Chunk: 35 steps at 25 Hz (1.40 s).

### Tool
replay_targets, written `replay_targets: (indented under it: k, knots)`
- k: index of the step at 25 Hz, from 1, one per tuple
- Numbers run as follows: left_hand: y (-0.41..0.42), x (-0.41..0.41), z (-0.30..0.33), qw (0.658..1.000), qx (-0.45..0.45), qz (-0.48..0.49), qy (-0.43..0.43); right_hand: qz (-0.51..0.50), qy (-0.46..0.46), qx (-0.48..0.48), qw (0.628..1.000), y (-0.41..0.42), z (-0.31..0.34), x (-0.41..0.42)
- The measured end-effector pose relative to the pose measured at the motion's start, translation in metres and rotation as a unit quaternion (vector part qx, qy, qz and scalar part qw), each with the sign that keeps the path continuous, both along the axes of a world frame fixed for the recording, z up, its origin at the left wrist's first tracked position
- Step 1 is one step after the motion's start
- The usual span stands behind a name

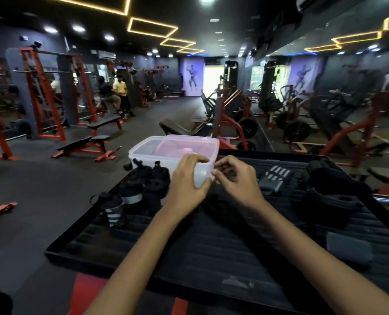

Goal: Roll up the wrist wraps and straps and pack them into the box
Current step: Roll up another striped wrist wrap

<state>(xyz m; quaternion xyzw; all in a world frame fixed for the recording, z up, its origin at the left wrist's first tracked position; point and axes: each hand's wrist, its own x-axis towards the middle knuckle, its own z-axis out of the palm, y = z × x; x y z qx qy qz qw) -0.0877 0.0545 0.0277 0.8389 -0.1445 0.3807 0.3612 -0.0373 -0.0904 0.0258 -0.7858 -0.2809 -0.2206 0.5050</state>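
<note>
Up close, the left hand (189, 180) has its fingers curled over the near right corner of the box (157, 148), thumb pressed to the side wall, so it grips that corner. Just beside it, the right hand (234, 178) has its fingers bent inward and pinched narrow, the tips almost meeting the left thumb; whether they hold anything I cannot tell, as that spot is dark and blurred.

That box is a rounded rectangle of cloudy see-through plastic with a thick rim, standing at the far edge of the platform (189, 253). Something pink (177, 147) shows through its wall and top, too vague to name.

Against the box's left wall stand two rolled wraps (150, 178), black cloth cylinders with small loops sticking up. Nearer the platform's left edge stand two more rolls (121, 201), black with pale grey bands.

Right of the hands lies a flat strap (274, 180), dark with short grey stripes, unrolled. Toward the far right corner sits a heap of black padded straps (334, 189), and a long black band runs from it toward the right edge. A grey pad (348, 248) lies near the right edge.

All of it rests on the platform, a black surface with ribbed rubber texture.
</note>
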Motion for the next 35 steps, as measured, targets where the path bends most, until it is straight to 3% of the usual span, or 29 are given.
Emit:
replay_targets:
  k: [3, 6, 9, 13, 16, 19, 21, 23, 26, 29, 32, 35]
  knots:
    - [-0.044, 0.049, -0.010, 0.990, -0.039, -0.070, 0.112, -0.140, 0.044, -0.077, 0.986, -0.053, -0.010, 0.033]
    - [-0.074, 0.077, -0.025, 0.975, -0.095, -0.091, 0.177, -0.274, 0.126, -0.231, 0.925, -0.089, -0.025, 0.060]
    - [-0.081, 0.085, -0.049, 0.969, -0.090, -0.102, 0.208, -0.293, 0.231, -0.211, 0.903, -0.091, -0.034, 0.071]
    - [-0.075, 0.089, -0.058, 0.963, -0.092, -0.111, 0.228, -0.314, 0.244, -0.242, 0.885, -0.080, -0.046, 0.074]
    - [-0.076, 0.089, -0.055, 0.960, -0.113, -0.107, 0.231, -0.319, 0.197, -0.144, 0.916, -0.079, -0.051, 0.080]
    - [-0.076, 0.087, -0.051, 0.956, -0.126, -0.109, 0.240, -0.296, 0.191, 0.075, 0.933, -0.080, -0.034, 0.073]
    - [-0.074, 0.084, -0.047, 0.942, -0.161, -0.127, 0.266, -0.207, 0.198, 0.205, 0.936, -0.082, -0.015, 0.059]
    - [-0.075, 0.083, -0.043, 0.922, -0.205, -0.154, 0.289, -0.086, 0.186, 0.278, 0.938, -0.085, 0.003, 0.044]
    - [-0.076, 0.083, -0.041, 0.915, -0.255, -0.174, 0.259, -0.026, 0.158, 0.276, 0.948, -0.082, 0.014, 0.028]
    - [-0.071, 0.083, -0.039, 0.922, -0.237, -0.188, 0.242, -0.016, 0.134, 0.284, 0.949, -0.084, 0.014, 0.022]
    - [-0.071, 0.076, -0.031, 0.878, -0.269, -0.276, 0.284, 0.045, 0.192, 0.312, 0.929, -0.089, 0.010, 0.024]
    - [-0.073, 0.072, -0.024, 0.852, -0.288, -0.301, 0.318, 0.027, 0.238, 0.322, 0.916, -0.090, 0.007, 0.030]
